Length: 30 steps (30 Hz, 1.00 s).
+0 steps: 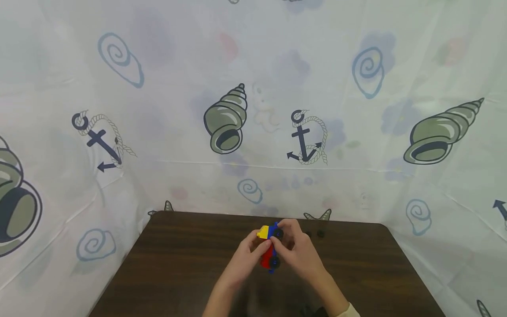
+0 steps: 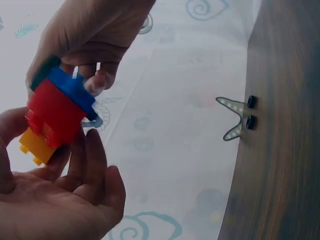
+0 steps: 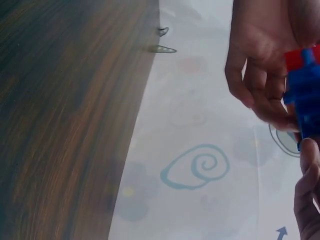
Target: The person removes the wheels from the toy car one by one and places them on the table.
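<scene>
Over the wood-grain table (image 1: 174,268), my left hand (image 1: 244,257) and right hand (image 1: 302,252) pinch one toy-brick car (image 1: 266,259) together.

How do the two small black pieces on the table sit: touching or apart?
Apart. The left wrist view shows it: a narrow strip of the table is visible between the upper black piece and the lower black piece.

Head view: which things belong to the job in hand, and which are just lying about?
Job in hand:
toy vehicle, held in left hand and right hand
its black wheels

Lying about:
two small black pieces, untouched on the table, perhaps spares
</scene>
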Each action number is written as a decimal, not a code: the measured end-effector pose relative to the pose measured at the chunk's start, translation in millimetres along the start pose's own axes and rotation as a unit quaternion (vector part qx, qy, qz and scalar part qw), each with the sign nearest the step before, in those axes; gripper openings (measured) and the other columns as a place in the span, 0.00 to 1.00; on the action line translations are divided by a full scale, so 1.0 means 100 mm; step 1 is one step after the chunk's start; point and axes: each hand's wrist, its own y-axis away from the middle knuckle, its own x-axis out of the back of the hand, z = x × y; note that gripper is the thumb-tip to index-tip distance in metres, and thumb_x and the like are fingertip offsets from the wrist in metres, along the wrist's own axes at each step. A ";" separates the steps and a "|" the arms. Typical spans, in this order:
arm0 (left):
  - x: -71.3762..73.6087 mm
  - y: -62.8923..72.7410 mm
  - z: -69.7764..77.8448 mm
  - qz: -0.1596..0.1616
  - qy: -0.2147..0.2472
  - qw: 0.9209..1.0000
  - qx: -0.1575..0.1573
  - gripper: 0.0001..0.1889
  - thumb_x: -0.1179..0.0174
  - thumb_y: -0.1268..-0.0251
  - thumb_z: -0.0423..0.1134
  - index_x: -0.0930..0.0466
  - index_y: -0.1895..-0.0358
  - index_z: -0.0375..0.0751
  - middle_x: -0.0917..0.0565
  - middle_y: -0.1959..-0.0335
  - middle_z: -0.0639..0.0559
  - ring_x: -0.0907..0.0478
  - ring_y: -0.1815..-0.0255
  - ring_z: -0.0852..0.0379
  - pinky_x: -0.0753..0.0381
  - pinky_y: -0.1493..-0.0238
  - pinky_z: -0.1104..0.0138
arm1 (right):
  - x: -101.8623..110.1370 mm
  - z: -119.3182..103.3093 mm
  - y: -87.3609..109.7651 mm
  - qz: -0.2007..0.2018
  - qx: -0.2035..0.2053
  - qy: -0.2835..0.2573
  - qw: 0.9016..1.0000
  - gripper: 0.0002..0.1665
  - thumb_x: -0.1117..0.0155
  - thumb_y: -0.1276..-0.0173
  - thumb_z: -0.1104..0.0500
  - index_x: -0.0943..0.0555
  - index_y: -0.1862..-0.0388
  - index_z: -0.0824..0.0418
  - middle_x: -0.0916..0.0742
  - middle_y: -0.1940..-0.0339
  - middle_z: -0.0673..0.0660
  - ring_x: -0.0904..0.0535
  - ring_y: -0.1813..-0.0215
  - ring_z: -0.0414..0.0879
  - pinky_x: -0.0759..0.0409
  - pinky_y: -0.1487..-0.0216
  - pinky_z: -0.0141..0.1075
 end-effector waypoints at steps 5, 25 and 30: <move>-0.03 -0.02 -0.05 0.035 -0.024 0.999 -0.032 0.25 0.41 0.17 0.53 0.32 0.27 0.48 0.19 0.35 0.45 0.17 0.39 0.50 0.16 0.36 0.59 | -0.03 -0.04 -0.01 0.016 -0.037 0.024 0.999 0.23 0.27 0.23 0.56 0.27 0.37 0.52 0.14 0.71 0.37 0.25 0.77 0.32 0.21 0.73 0.31; -0.09 -0.08 -0.23 0.055 -0.270 0.956 -0.101 0.36 0.34 0.21 0.43 0.46 0.21 0.55 0.17 0.40 0.49 0.18 0.51 0.58 0.13 0.42 0.62 | -0.16 -0.16 -0.06 -0.080 -0.193 0.160 0.965 0.17 0.39 0.28 0.51 0.23 0.48 0.61 0.24 0.81 0.49 0.32 0.85 0.42 0.32 0.81 0.33; -0.11 -0.08 -0.24 0.072 -0.303 0.945 -0.101 0.34 0.33 0.23 0.39 0.42 0.22 0.50 0.16 0.41 0.49 0.18 0.53 0.59 0.12 0.41 0.60 | -0.23 -0.09 -0.06 -0.099 -0.229 0.147 0.957 0.17 0.42 0.29 0.50 0.24 0.49 0.60 0.24 0.81 0.51 0.31 0.84 0.44 0.31 0.80 0.35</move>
